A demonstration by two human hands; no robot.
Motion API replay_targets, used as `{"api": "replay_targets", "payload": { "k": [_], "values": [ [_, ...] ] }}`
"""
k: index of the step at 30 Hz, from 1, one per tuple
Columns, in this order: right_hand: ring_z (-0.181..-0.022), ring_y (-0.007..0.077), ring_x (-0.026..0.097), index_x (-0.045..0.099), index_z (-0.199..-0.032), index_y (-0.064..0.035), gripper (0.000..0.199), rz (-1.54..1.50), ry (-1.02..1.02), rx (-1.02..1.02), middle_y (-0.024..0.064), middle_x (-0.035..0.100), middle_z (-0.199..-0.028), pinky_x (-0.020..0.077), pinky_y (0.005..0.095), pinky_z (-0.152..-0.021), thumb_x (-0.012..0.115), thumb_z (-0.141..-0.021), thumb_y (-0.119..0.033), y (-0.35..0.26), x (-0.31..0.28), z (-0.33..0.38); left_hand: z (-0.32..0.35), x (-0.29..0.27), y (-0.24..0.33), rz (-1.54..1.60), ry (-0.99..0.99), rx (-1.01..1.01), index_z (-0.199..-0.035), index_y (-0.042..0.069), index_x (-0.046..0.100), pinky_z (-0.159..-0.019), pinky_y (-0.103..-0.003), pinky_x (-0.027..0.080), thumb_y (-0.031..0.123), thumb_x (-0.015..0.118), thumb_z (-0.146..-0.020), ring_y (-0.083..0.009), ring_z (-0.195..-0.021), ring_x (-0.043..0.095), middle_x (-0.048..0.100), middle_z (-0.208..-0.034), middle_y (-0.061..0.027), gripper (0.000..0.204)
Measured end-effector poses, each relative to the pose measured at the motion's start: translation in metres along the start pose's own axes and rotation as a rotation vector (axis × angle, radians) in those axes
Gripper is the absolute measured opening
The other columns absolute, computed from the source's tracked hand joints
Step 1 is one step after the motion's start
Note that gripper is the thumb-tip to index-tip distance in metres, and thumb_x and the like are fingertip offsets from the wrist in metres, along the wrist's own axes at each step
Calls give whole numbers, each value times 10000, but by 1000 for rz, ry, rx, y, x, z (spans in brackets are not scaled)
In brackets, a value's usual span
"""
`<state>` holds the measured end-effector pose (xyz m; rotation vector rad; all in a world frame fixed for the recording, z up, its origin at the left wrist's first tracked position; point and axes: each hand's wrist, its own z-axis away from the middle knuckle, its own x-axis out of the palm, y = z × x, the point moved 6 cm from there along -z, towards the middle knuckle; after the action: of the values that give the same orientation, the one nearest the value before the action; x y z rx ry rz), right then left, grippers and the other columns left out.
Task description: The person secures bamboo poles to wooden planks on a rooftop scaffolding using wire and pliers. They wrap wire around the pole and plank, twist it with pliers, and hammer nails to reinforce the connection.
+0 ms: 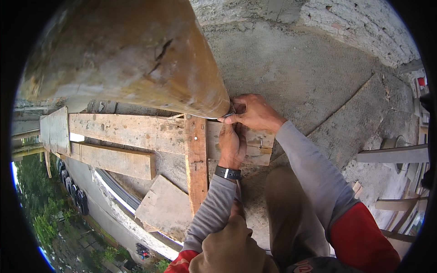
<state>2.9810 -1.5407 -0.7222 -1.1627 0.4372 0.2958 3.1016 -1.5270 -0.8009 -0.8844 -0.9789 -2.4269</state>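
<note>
A thick round brown post (150,59) with a dark crack looms at the upper left, its rounded side reaching my hands. A thin metal wire (207,118) runs along the post's lower edge to my fingers. My right hand (257,113) pinches the wire beside the post, thumb against bent fingers. Just below it, my left hand (231,146), with a black band on the wrist, points up with its fingers drawn together. Its fingertips meet the right thumb, and what they hold is hidden. Under both hands lies a wooden plank (127,129) crossed by a reddish-brown board (196,159).
A shorter timber (116,159) and a square board (166,207) lie at left. Nails stick out of the wood near my hands. Beyond the edge at lower left is a long drop to a street with parked vehicles (75,189). Rough concrete (291,68) spreads to the right.
</note>
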Motion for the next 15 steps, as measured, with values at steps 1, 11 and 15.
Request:
{"api": "replay_targets", "payload": {
  "k": [1, 11, 15],
  "values": [
    [-952, 333, 704, 704, -1108, 24, 483, 11, 34, 7, 200, 730, -975, 539, 428, -848, 839, -795, -319, 0, -3, 1, 6, 4, 5, -58, -42, -46, -1353, 7, 525, -1005, -323, 499, 338, 482, -1075, -202, -1168, 595, 612, -1291, -113, 434],
    [-1076, 452, 605, 586, -1236, 62, 364, 313, 211, -165, 290, 613, -1150, 484, 507, -902, 633, -969, -181, -6, 22, 13, 23, -18, 211, -1122, 165, 711, -1178, -24, 693, -818, -349, 549, 247, 558, -1024, -259, -955, 721, 746, -1064, -187, 340],
    [-1142, 476, 563, 561, -1260, 68, 376, 316, 238, -255, 305, 583, -1212, 462, 520, -944, 615, -978, -176, -12, 29, 15, -38, -28, 197, -1472, 155, 521, -1143, -5, 697, -909, -441, 513, 433, 557, -989, -441, -1056, 658, 688, -1074, -286, 485]
  ]
}}
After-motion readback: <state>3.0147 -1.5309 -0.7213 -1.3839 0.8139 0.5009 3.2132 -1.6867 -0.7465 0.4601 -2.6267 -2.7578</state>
